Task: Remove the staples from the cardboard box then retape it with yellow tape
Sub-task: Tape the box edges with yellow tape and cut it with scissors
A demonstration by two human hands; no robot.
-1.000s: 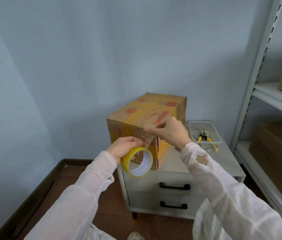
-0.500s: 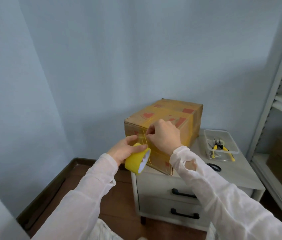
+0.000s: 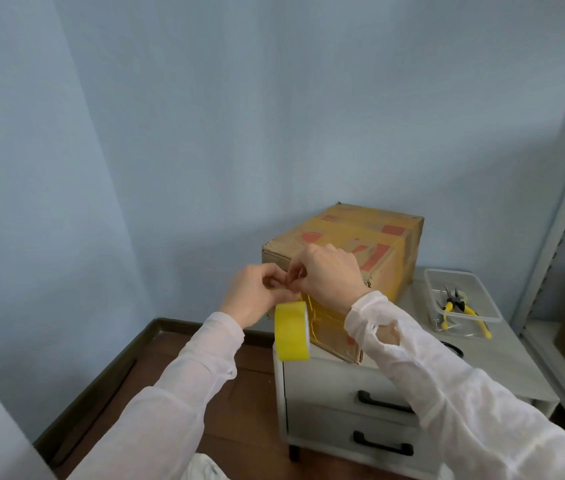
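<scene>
A cardboard box [image 3: 374, 237] with red print and yellow tape along its top stands on a grey nightstand [image 3: 503, 368]. My left hand [image 3: 251, 296] and my right hand [image 3: 331, 275] meet at the top edge of the box's near face, fingers curled, both pinching the strip of yellow tape there. The yellow tape roll [image 3: 291, 332] hangs just below my hands against that face, at the nightstand's left corner. My right hand hides where the strip meets the box.
A clear plastic tray [image 3: 482, 318] with yellow-handled pliers [image 3: 456, 303] sits right of the box. A black scissors handle [image 3: 452, 348] lies in front of it. The nightstand has two drawers with black handles. A white shelf unit [image 3: 558, 216] stands at the right and a blue wall is behind.
My left hand has let go of the roll's rim and risen to the tape strip beside my right hand. The roll now hangs below them. The view shifted left.
</scene>
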